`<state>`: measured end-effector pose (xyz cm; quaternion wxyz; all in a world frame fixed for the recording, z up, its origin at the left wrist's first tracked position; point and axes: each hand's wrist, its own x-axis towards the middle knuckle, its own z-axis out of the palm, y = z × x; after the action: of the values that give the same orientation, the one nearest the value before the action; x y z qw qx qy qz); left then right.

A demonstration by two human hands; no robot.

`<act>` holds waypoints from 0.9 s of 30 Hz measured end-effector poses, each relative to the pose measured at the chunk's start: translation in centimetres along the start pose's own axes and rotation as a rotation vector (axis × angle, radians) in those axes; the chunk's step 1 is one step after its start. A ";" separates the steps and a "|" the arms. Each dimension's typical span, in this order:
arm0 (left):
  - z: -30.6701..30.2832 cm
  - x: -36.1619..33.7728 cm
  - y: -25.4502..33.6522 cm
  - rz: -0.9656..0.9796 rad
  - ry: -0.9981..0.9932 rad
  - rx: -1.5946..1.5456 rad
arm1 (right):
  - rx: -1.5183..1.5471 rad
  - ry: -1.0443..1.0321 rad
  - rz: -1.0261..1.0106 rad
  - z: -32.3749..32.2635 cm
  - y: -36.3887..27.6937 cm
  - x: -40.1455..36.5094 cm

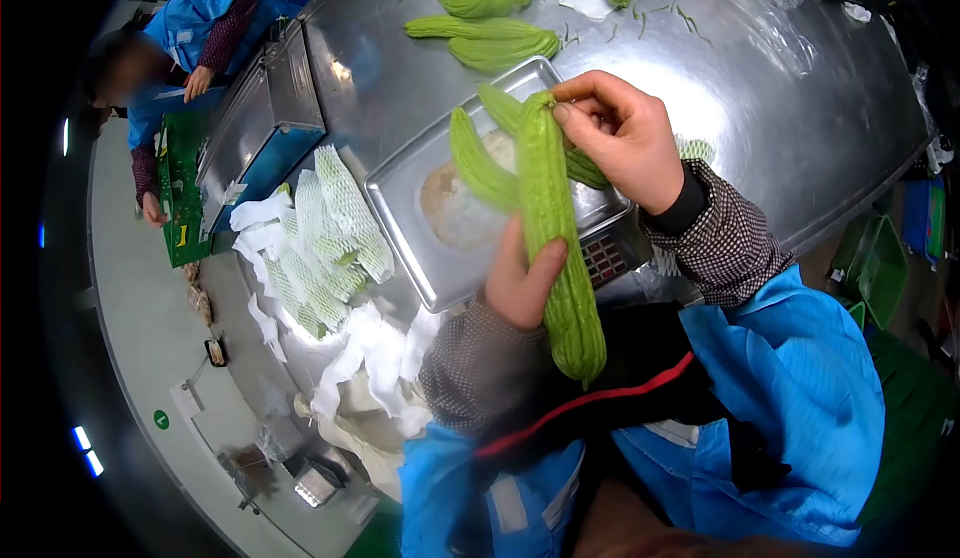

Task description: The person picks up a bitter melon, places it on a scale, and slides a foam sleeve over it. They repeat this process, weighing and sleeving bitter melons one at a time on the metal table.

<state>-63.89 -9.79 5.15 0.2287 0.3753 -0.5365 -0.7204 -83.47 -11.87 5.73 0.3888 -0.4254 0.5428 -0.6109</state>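
A long, ridged green bitter melon [557,243] hangs at a steep slant in front of my body, between both hands. My left hand [523,276] is wrapped around its middle, the thumb lying across the skin. At the stem end, my right hand [632,138] has thumb and forefinger pinched together. Beneath the hands is a shallow metal tray [392,243] holding several more bitter melons [478,161], partly hidden by the held one and my right hand. Below the tray's near edge shows part of a keypad [604,259].
Several bitter melons [500,46] and green scraps lie at the back of the metal table [370,48]. White foam net sleeves [335,208] are heaped left of the tray. Clear plastic film [770,18] lies at the upper right. Another person [195,33] is beside a metal bin [265,118].
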 end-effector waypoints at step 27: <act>0.6 -0.7 0.2 0.025 0.180 0.300 | -0.361 0.138 -0.387 0.8 -0.1 -0.3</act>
<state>-63.93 -9.00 5.59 0.2261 0.4614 -0.6199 -0.5931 -82.63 -11.81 5.80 0.1448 -0.5409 0.5769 -0.5947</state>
